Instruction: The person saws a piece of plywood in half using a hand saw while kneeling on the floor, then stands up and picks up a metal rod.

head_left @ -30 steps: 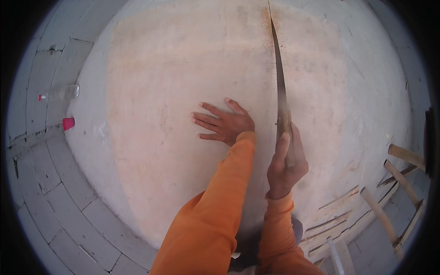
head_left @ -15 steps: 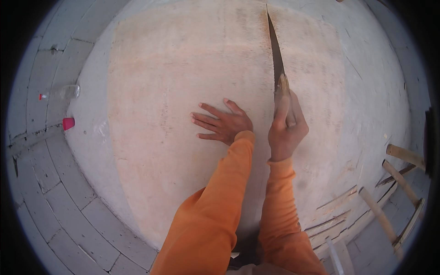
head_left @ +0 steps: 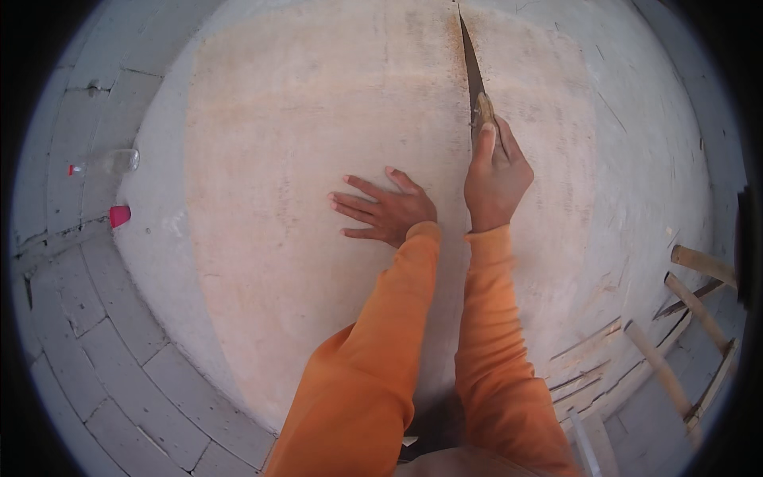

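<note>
A large pale plywood sheet (head_left: 318, 119) lies before me. On its middle rests my left hand (head_left: 387, 208), palm down and fingers spread. To the right of it, my right hand (head_left: 497, 175) is wrapped round the wooden handle of a handsaw (head_left: 472, 60). The dark blade points away from me and narrows toward the far edge of the sheet. Brownish sawdust (head_left: 459, 48) lines the left side of the blade. Both my forearms are in orange sleeves.
A clear bottle (head_left: 119, 161) with a red cap lies on the block floor (head_left: 119, 381) at left, near a pink cup (head_left: 120, 215). Wooden poles (head_left: 660, 370) and thin wood strips (head_left: 584, 340) are at the lower right.
My right hand and the saw have moved away from me, toward the far edge of the sheet. My left hand has stayed almost where it was.
</note>
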`<state>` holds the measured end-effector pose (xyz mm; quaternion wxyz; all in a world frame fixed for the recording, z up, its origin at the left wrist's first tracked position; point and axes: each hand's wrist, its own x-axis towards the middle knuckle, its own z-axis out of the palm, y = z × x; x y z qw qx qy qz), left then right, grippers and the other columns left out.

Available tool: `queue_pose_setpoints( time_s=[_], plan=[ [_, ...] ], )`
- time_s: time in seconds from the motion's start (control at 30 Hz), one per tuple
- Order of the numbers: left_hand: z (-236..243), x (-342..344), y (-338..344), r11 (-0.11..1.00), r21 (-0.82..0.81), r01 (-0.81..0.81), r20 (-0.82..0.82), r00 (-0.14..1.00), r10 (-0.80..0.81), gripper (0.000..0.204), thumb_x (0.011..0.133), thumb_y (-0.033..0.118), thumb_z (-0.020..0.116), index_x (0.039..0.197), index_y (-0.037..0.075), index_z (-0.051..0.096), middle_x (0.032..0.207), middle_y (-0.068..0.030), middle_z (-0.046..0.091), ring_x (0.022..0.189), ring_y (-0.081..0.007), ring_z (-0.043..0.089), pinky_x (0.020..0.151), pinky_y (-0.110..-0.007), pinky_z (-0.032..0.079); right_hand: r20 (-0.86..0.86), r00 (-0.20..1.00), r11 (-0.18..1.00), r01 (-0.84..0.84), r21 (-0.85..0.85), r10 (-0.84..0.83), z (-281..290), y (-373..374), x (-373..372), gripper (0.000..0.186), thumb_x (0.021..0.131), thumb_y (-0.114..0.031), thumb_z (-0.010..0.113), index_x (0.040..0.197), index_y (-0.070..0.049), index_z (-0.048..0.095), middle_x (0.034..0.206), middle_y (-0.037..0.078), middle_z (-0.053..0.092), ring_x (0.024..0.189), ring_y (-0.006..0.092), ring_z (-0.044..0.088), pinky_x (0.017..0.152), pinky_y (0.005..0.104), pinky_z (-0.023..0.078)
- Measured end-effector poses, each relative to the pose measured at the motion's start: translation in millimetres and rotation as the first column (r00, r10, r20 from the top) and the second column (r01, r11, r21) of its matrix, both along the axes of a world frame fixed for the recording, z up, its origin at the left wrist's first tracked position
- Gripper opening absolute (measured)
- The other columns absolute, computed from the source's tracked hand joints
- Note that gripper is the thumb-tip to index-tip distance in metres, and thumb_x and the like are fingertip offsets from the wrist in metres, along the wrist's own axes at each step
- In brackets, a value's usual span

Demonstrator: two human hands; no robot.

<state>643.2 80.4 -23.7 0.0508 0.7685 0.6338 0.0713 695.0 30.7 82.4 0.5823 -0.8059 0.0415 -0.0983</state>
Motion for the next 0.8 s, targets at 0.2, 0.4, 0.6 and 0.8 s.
queue_pose_setpoints(
  time_s=[0.2,0.4,0.6,0.8],
  plan=[
    [-6.1,-14.0,17.6,0.999,0.038,-0.017,-0.049,0.999,0.018,0.076,0.105,0.058,0.034,0.162,0.008,0.026,0.169,-0.0265,0.017,0.160,-0.0358,0.010,0.123,-0.066,0.009,-0.037,0.999,0.999,0.037,-0.039,-0.039,3.6,-29.2,-124.9,0.031,0.101,-0.010,0.064,0.125,0.010,0.067,0.106,0.020,0.077,0.089,0.0205,0.074,0.080,0.0299,0.057],
    [-7.8,-11.5,11.2,0.997,0.072,-0.012,-0.022,1.000,0.013,0.075,0.105,0.057,0.035,0.162,0.009,0.027,0.168,-0.0260,0.020,0.159,-0.0356,0.013,0.123,-0.066,0.011,0.006,0.999,0.998,0.051,-0.031,-0.051,-8.1,-9.2,-59.3,0.030,0.101,-0.011,0.065,0.122,0.010,0.068,0.098,0.018,0.077,0.081,0.0178,0.071,0.074,0.0279,0.056],
    [-8.3,-11.8,8.4,1.000,0.004,-0.002,-0.071,0.997,0.003,0.077,0.105,0.056,0.036,0.163,0.007,0.024,0.168,-0.0279,0.017,0.159,-0.0373,0.013,0.122,-0.067,0.012,-0.082,0.996,0.995,0.033,-0.093,-0.041,8.1,-6.3,-38.8,0.029,0.101,-0.010,0.064,0.121,0.009,0.069,0.095,0.019,0.077,0.083,0.0167,0.072,0.074,0.0279,0.056],
    [-5.4,-13.3,10.7,0.999,0.044,-0.004,-0.058,0.998,0.007,0.075,0.105,0.055,0.036,0.162,0.007,0.026,0.167,-0.0282,0.020,0.159,-0.0374,0.014,0.122,-0.067,0.013,-0.003,0.999,0.999,0.032,-0.026,-0.032,11.8,-36.3,-133.3,0.029,0.101,-0.008,0.063,0.124,0.009,0.068,0.110,0.023,0.076,0.098,0.0218,0.075,0.084,0.0315,0.059]
  ],
)
